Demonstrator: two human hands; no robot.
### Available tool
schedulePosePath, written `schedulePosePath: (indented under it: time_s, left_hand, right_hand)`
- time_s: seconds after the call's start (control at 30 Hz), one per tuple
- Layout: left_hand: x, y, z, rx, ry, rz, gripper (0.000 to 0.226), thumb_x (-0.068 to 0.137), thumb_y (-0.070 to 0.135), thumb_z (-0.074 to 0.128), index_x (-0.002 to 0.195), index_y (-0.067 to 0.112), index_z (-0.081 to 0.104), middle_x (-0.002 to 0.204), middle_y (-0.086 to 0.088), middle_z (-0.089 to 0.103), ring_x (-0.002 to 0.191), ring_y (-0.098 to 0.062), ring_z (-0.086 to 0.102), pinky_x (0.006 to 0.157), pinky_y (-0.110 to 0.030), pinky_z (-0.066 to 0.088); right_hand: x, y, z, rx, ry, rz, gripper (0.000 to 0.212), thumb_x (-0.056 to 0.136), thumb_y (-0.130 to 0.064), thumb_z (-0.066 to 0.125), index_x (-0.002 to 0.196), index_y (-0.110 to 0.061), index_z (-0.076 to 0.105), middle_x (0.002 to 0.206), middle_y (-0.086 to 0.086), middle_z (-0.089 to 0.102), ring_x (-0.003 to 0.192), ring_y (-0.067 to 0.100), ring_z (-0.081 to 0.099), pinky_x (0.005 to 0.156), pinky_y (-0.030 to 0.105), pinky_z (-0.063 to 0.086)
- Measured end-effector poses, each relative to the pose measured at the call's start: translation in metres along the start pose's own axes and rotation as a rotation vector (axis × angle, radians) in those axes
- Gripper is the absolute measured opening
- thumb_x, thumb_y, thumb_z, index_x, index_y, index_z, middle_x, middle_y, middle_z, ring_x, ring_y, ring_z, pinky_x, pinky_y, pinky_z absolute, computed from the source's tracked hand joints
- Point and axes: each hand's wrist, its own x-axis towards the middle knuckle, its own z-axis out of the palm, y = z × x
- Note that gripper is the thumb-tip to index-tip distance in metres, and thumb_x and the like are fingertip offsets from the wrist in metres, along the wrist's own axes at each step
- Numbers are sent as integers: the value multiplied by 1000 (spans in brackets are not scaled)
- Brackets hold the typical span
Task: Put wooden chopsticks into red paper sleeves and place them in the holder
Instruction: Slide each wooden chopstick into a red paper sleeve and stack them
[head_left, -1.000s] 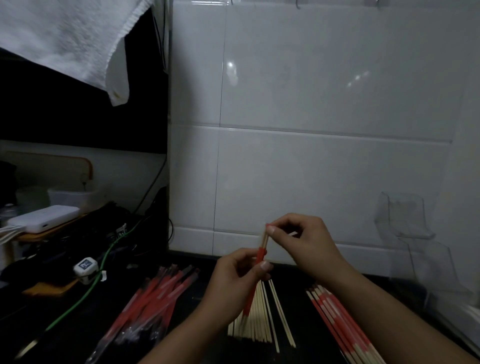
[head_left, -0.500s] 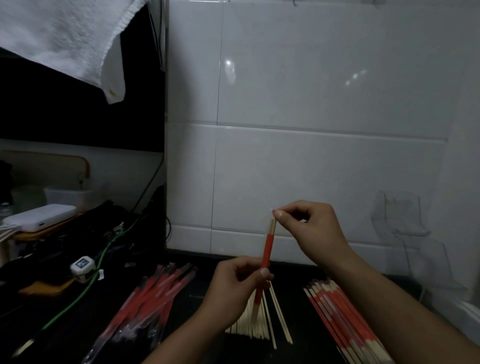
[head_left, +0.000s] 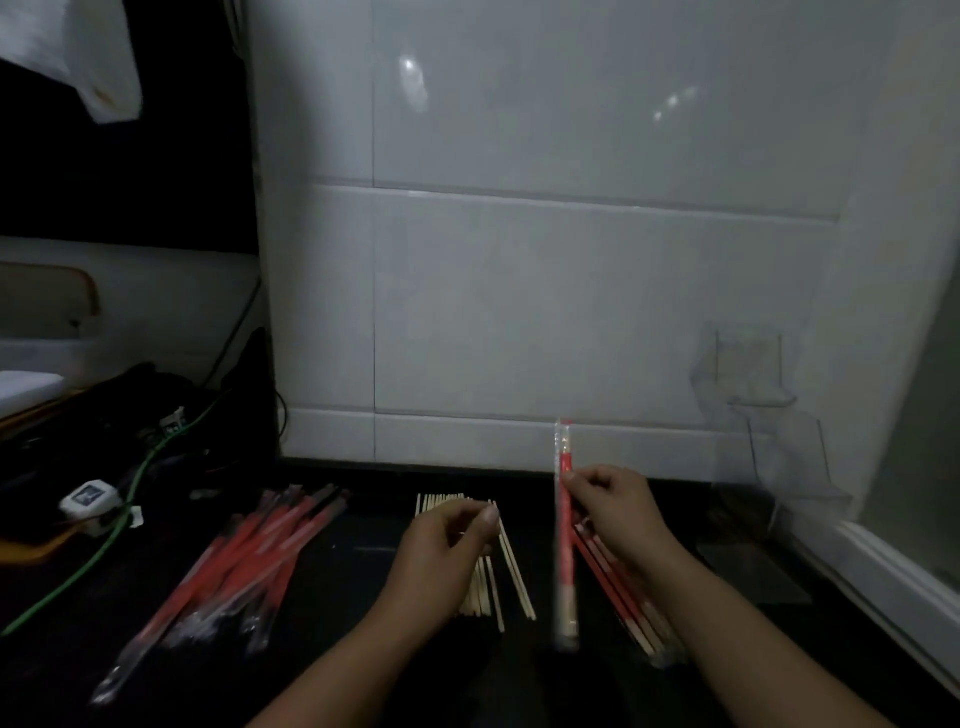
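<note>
Head view showed a dim, dark surface set against a white tiled wall. The right hand pinched a sleeved pair of chopsticks near its upper part, holding it nearly upright above the surface; the red sleeve covered most of its length, bare wood showed at the lower end, and a clear wrapper end stuck up past the fingers. The pair was blurred, so finer detail could not be made out. The left hand hovered over a pile of bare wooden chopsticks lying in the middle of the surface, its fingers curled with the thumb and fingertips drawn close together; whether it gripped a stick could not be told. To the left of that pile lay a loose heap of empty red sleeves, fanned out toward the near edge. Just right of the held pair, under the right wrist, lay a row of finished sleeved chopsticks with their wooden tips pointing toward the person. A clear plastic holder stood against the wall at the far right, well apart from both hands. At the far left, a green cable ran across the surface past a small white adapter, and a white towel hung in the top corner.
</note>
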Motion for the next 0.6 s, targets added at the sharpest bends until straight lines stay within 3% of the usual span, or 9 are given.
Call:
schedulePosePath:
  time_s: [0.13,0.27,0.43,0.53,0.6]
  left_hand:
    - [12,-5,-13,38,48,-13,14,96,20,61,88,26,71,82,5,75,77,-1,69,76,-21,51]
    - [19,-23,-26,362,30,-19,11,94,28,63,101,31,71,98,12,73,97,-1,66,89,-24,51]
    - [-6,-44,-31,784,-25,179,35,94,56,50,114,34,67,114,21,63,108,1,55,95,-24,43]
    - [-15,-53,-28,867,-55,316,51,91,71,38,117,37,66,122,22,58,119,-1,48,105,-25,32]
    - [-14,-53,-24,900,-73,373,53,90,73,37,118,38,66,125,22,56,123,0,44,110,-26,26]
  right_hand:
    - [24,42,-23,-355,60,50,27,89,-17,65,63,-14,70,58,1,65,57,13,60,60,28,46]
    - [30,67,-31,-667,78,86,19,90,-32,64,80,-17,72,79,2,71,76,21,66,72,35,55]
    - [21,68,-29,-1020,33,-32,23,94,-36,54,100,-20,71,96,1,67,88,21,65,73,31,51]
    - [10,52,-12,-1010,104,-205,26,98,-37,45,108,-23,65,106,0,61,95,22,62,76,32,46]
    - [-3,39,9,-889,57,-314,25,98,-38,46,105,-25,66,104,-3,62,94,19,62,75,31,45]
